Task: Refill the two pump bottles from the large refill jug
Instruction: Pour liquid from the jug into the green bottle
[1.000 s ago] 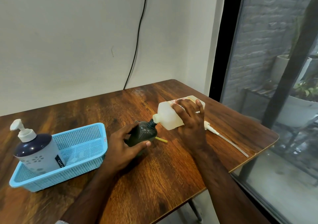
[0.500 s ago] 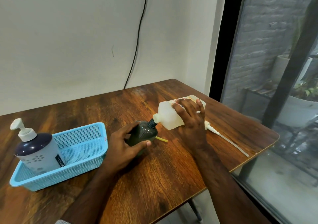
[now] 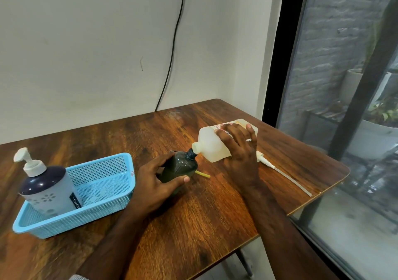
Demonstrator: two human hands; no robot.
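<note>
My left hand (image 3: 156, 181) grips a dark green bottle (image 3: 179, 167) with no pump on it, tilted on the table. My right hand (image 3: 240, 150) holds the whitish refill jug (image 3: 210, 144) tipped on its side, its spout meeting the dark bottle's open neck. A white pump head with a long dip tube (image 3: 282, 173) lies on the table to the right, partly behind my right hand. A second pump bottle (image 3: 46, 188), navy and pale grey with a white pump, stands in the blue basket (image 3: 103, 195) at the left.
A small yellow stick-like piece (image 3: 202, 174) lies on the wooden table (image 3: 193, 226) beside the dark bottle. The table's right edge runs close to a glass window (image 3: 344, 107). A black cable (image 3: 172, 49) hangs down the back wall.
Hardly anything differs: both hands, the jug and the dark bottle hold the same pose. The view has shifted very slightly.
</note>
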